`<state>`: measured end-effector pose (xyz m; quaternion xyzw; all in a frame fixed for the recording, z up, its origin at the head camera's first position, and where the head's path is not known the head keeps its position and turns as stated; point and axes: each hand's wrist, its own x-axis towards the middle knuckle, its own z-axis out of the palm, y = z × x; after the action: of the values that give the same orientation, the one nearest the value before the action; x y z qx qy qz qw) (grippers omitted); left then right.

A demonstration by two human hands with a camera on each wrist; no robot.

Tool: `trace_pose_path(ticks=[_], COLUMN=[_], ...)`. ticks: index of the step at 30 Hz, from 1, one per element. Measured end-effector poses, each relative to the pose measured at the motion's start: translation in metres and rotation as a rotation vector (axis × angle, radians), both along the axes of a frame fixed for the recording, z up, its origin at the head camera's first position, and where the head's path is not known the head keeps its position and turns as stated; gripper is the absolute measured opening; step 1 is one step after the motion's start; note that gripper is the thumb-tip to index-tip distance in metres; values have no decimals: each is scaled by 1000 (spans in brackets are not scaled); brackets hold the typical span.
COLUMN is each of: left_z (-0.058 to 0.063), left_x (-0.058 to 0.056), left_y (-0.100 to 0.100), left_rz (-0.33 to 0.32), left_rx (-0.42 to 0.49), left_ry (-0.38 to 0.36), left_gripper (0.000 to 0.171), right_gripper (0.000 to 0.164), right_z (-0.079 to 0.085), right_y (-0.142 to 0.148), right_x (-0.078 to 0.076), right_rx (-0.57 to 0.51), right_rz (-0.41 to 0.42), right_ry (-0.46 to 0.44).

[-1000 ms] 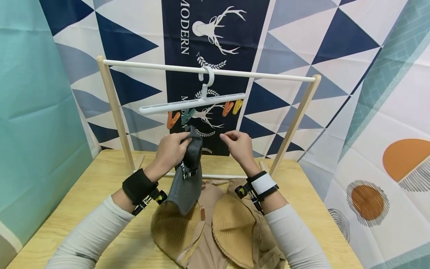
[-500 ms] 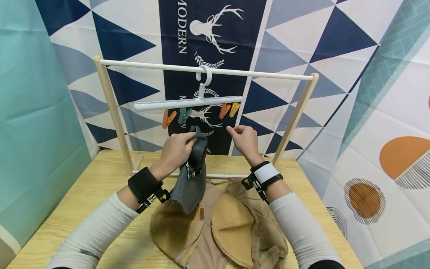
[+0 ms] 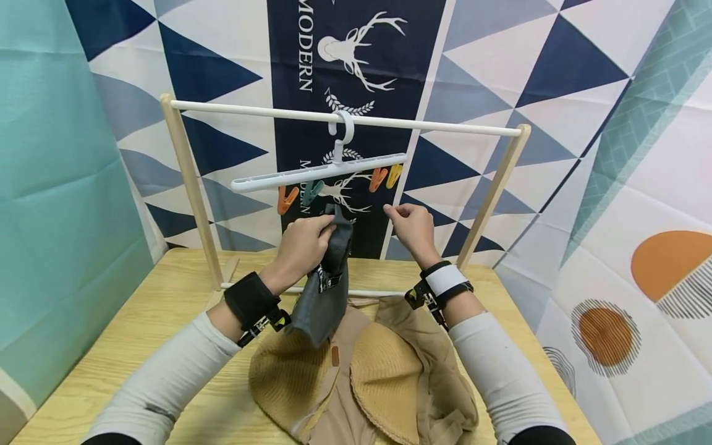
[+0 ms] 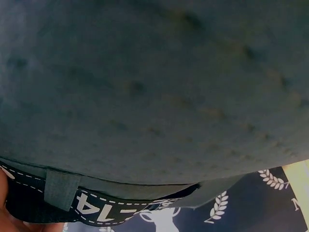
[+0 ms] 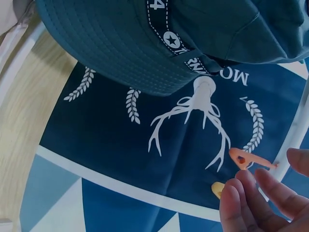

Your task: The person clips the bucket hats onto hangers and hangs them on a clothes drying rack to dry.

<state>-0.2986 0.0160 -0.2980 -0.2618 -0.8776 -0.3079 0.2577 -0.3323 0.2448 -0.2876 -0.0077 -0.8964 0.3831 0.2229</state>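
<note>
My left hand (image 3: 305, 247) grips a dark grey bucket hat (image 3: 325, 312), which hangs down below the white hanger (image 3: 317, 175). A black band with white lettering runs round the hat (image 5: 193, 29); in the left wrist view the hat (image 4: 145, 96) fills most of the picture. My right hand (image 3: 414, 230) is raised to the right of the hat, apart from it and holding nothing. Its thumb and fingers stand apart near an orange clip (image 5: 248, 158) in the right wrist view. A yellow clip (image 5: 217, 188) is partly hidden behind those fingers.
The hanger hooks over the white rail (image 3: 250, 112) of a wooden-legged rack. An orange clip (image 3: 287, 199) and a teal clip (image 3: 312, 191) hang at its left. Tan cloth (image 3: 356, 408) with ribbed straw-coloured pieces (image 3: 386, 383) lies on the table (image 3: 144, 327).
My left hand has carried the bucket hat to the right and slightly up. The right hand has also shifted right and up, nearer the level of the clips.
</note>
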Motion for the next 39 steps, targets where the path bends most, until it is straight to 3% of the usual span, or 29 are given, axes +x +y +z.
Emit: trace_pose_path(ticks=[12,28,39], left_z=[3,4,0], left_x=[-11,-15,-19], left_y=[12,23,29], left_rz=[1,38,67], left_rx=[-6,3,-2], left_ry=[23,36,22], left_gripper=[26,25,25], right_gripper=[49,47,68], right_z=[8,7,15], right_y=[12,27,31], right_x=[-21,-42,-62], right_rx=[-21,-12,-23], right_rz=[-24,-29,15], right_ry=[-68,-113,-224])
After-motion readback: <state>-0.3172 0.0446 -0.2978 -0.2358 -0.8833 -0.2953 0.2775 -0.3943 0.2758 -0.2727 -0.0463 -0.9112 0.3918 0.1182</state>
